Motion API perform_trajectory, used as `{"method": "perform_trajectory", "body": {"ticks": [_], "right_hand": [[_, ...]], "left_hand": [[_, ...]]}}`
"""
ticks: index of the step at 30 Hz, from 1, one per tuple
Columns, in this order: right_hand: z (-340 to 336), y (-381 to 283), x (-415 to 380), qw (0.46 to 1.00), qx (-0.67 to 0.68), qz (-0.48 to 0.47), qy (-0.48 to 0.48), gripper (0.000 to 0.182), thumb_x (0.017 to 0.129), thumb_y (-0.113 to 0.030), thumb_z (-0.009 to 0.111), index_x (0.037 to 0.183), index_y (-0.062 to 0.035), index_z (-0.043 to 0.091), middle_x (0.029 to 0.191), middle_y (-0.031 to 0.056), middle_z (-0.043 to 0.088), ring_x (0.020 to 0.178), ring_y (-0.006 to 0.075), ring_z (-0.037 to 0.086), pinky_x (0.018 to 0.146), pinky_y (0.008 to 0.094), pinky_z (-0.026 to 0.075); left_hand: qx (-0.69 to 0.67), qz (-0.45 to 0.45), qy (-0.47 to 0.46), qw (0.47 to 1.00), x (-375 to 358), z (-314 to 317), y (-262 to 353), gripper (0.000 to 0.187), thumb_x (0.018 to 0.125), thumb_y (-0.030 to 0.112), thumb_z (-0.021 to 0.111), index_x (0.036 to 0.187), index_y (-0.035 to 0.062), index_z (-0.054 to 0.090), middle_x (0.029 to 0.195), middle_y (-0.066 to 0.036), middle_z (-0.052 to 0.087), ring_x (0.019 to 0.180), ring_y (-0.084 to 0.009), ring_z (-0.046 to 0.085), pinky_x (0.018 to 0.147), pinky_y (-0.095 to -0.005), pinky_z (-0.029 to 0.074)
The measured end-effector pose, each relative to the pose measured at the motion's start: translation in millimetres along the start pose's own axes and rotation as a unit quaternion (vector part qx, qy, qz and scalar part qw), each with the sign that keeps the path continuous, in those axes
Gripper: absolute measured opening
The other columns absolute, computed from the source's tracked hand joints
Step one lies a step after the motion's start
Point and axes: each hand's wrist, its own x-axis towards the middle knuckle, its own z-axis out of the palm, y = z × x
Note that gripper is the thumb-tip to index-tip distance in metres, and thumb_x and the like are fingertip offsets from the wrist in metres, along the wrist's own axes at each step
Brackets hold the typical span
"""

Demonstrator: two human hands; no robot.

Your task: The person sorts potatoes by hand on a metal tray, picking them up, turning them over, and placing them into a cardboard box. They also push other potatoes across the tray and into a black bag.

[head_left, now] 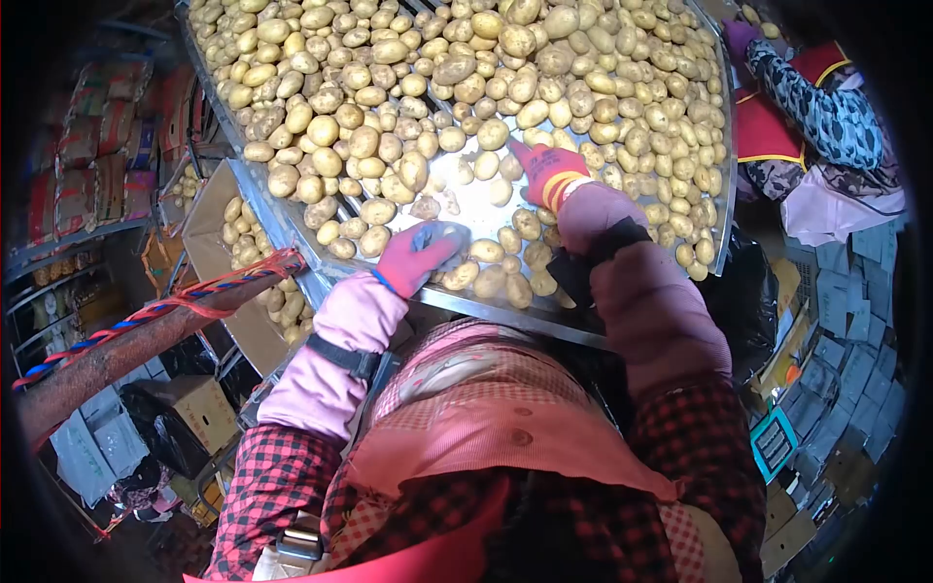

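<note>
A metal sorting table (466, 209) is heaped with several yellow-brown potatoes (389, 58). My left hand (420, 255), in a red and grey glove, rests at the table's near edge with its fingers curled over a potato that is mostly hidden. My right hand (546, 173), in a red glove with a striped cuff, lies flat on the bare metal patch in the middle, fingers apart, close to loose potatoes (525, 225). Both arms wear pink sleeve covers over a red checked jacket.
An open cardboard box (209, 243) with potatoes stands below the table's left edge. A wooden pole (126, 340) wrapped in red and blue cord crosses at left. Another person's patterned sleeve (812, 92) reaches in at the upper right. Flattened boxes lie on the floor at right.
</note>
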Motion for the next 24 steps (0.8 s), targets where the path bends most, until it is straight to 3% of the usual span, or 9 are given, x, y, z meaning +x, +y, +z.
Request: {"method": "perform_trajectory", "body": {"ticks": [4,11,13,15,17,18,19,21,24], "right_hand": [[5.0,-3.3,-10.7,1.0,-0.005,0.012,-0.006,0.081,0.076,-0.028,0.075,0.147,-0.0248,0.036,0.137,0.0168,0.049,0.117,0.033,0.059,0.09,0.0455,0.051],[42.8,-9.7,-9.6,0.987,0.048,0.107,0.113,0.06,0.078,-0.029,0.07,0.133,-0.0193,0.047,0.129,0.0147,0.056,0.113,0.0329,0.06,0.087,0.0461,0.052],[36.8,-9.0,5.4,0.978,0.086,0.143,0.123,0.052,0.078,-0.034,0.069,0.124,-0.0176,0.053,0.113,0.0148,0.066,0.105,0.0319,0.064,0.086,0.0456,0.052],[33.2,-12.6,5.4,0.97,0.103,0.149,0.16,0.046,0.081,-0.034,0.068,0.121,-0.0157,0.056,0.114,0.0132,0.067,0.103,0.0326,0.066,0.081,0.0456,0.054],[32.8,-20.0,-10.6,0.941,0.258,0.122,0.183,0.047,0.08,-0.038,0.071,0.118,-0.014,0.058,0.115,0.014,0.066,0.104,0.0329,0.065,0.083,0.0439,0.053],[38.9,-39.0,-32.9,0.903,0.349,0.079,0.237,0.049,0.079,-0.043,0.072,0.116,-0.0124,0.059,0.113,0.0146,0.066,0.103,0.0331,0.064,0.085,0.0437,0.052],[53.2,-59.6,-43.3,0.887,0.35,0.009,0.301,0.054,0.081,-0.046,0.071,0.122,-0.0125,0.058,0.112,0.0152,0.064,0.102,0.0332,0.063,0.087,0.0437,0.051],[41.2,-116.2,-91.5,0.923,0.283,-0.001,0.259,0.052,0.077,-0.035,0.077,0.122,-0.0145,0.062,0.105,0.0139,0.067,0.094,0.0305,0.066,0.082,0.0402,0.052],[43.5,-124.0,-120.0,0.92,0.275,-0.11,0.255,0.059,0.078,-0.034,0.076,0.131,-0.0156,0.058,0.109,0.0136,0.066,0.095,0.0319,0.066,0.083,0.0408,0.052]], "left_hand": [[-0.271,-0.03,-0.027,0.962,-30.5,0.8,2.1,0.047,0.095,0.018,0.06,0.139,0.0063,0.046,0.136,-0.016,0.055,0.12,-0.0264,0.059,0.091,-0.0322,0.055],[-0.345,-0.026,-0.024,0.938,-60.9,-8.0,-8.5,0.052,0.095,0.017,0.059,0.142,0.0052,0.041,0.141,-0.017,0.051,0.128,-0.0319,0.053,0.103,-0.0381,0.048],[-0.383,-0.027,-0.01,0.923,-61.8,-9.8,-19.4,0.048,0.096,0.018,0.057,0.142,0.0089,0.042,0.137,-0.016,0.054,0.122,-0.0309,0.058,0.097,-0.0409,0.052],[-0.41,-0.023,0.0,0.912,-62.2,-5.7,-18.2,0.046,0.098,0.019,0.056,0.142,0.0113,0.043,0.134,-0.015,0.057,0.118,-0.0302,0.06,0.094,-0.0432,0.054],[-0.435,-0.012,-0.001,0.9,-56.6,8.1,-7.4,0.046,0.098,0.022,0.055,0.142,0.0123,0.044,0.133,-0.013,0.058,0.117,-0.03,0.061,0.094,-0.0451,0.054],[-0.445,-0.051,0.052,0.892,-48.6,16.4,-2.2,0.048,0.099,0.032,0.052,0.143,0.0134,0.043,0.135,-0.013,0.057,0.118,-0.0313,0.059,0.095,-0.0469,0.052],[-0.47,-0.054,0.035,0.88,-40.9,18.3,-5.6,0.048,0.099,0.033,0.052,0.141,0.0115,0.044,0.135,-0.014,0.056,0.119,-0.0324,0.058,0.096,-0.0486,0.051],[-0.515,-0.062,0.001,0.855,-27.1,19.9,-12.9,0.05,0.099,0.037,0.052,0.138,0.0078,0.046,0.137,-0.015,0.053,0.12,-0.0347,0.054,0.099,-0.0519,0.047],[-0.509,-0.015,-0.092,0.856,-10.2,11.1,-30.0,0.051,0.1,0.04,0.048,0.137,0.0044,0.047,0.135,-0.015,0.053,0.116,-0.035,0.056,0.097,-0.0496,0.049]]}}
